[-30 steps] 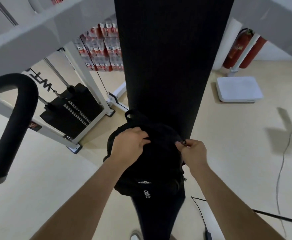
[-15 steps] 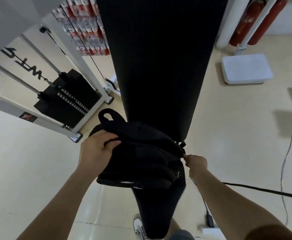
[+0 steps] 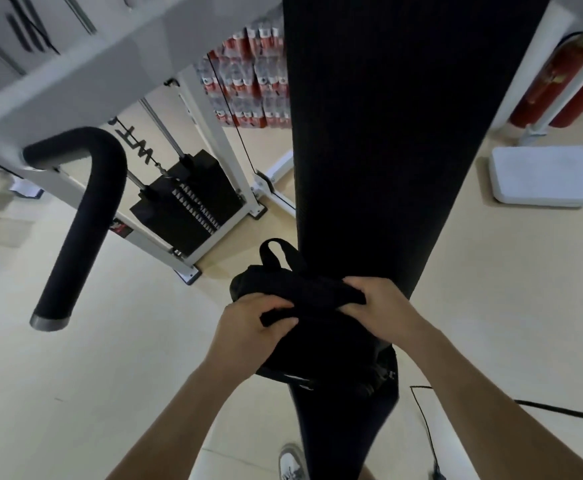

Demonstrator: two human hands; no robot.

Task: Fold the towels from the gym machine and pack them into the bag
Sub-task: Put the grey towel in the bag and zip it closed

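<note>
a long black padded bench [image 3: 404,133] runs down the middle of the view from the top edge toward the person's feet, over a pale beige floor [image 3: 110,375]. to the left stands a white gym machine frame [image 3: 214,140] with a black weight stack [image 3: 189,202] inside it and a curved black foam handle [image 3: 82,216] hanging out toward the camera. behind the frame, packs of bottles with red labels [image 3: 248,81] are stacked against the wall. on the far right are two red fire extinguishers [image 3: 553,84] and, near them on the floor, a white flat scale [image 3: 546,174]. a black bag [image 3: 304,327] sits on the near end of the bench, its carry loop [image 3: 276,251] sticking up at the far side and a small white logo showing low on its front. both hands are on top of the bag, close together: the left hand [image 3: 252,327] is curled around a fold of black fabric at the bag's upper edge, and the right hand [image 3: 380,310] is clenched on the same dark material just beside it. whether that material is a towel or part of the bag cannot be told. a thin black cable [image 3: 421,420] trails on the floor at lower right, and a white shoe [image 3: 292,462] shows at the bottom edge.
</note>
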